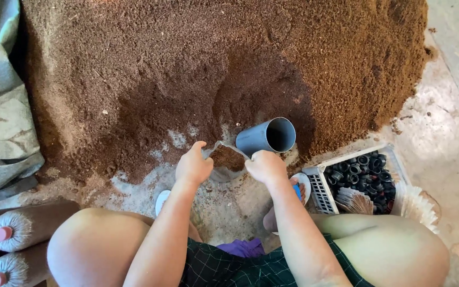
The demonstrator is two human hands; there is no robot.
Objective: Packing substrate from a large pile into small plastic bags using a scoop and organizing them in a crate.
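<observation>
Two hands: both are closed on the mouth of one clear plastic bag [224,159], held open between them.
Left hand [193,166]: the bag's left edge is pinched, fingers together on the film.
Right hand [265,166]: the bag's right edge is gripped — whether the grey pipe is also touched cannot be told.
Bag position: set on the concrete floor [442,154] at the foot of the brown substrate heap [187,69], partly filled with the same brown material.
Grey pipe section [268,136]: laid just beyond the right hand, long axis running up and to the right, open end turned away from the bag — nearer the right hand than the left.
White crate [322,186]: placed to the right, loaded with black rings.
Filled bags [25,228]: stacked at lower left, red-capped.
</observation>
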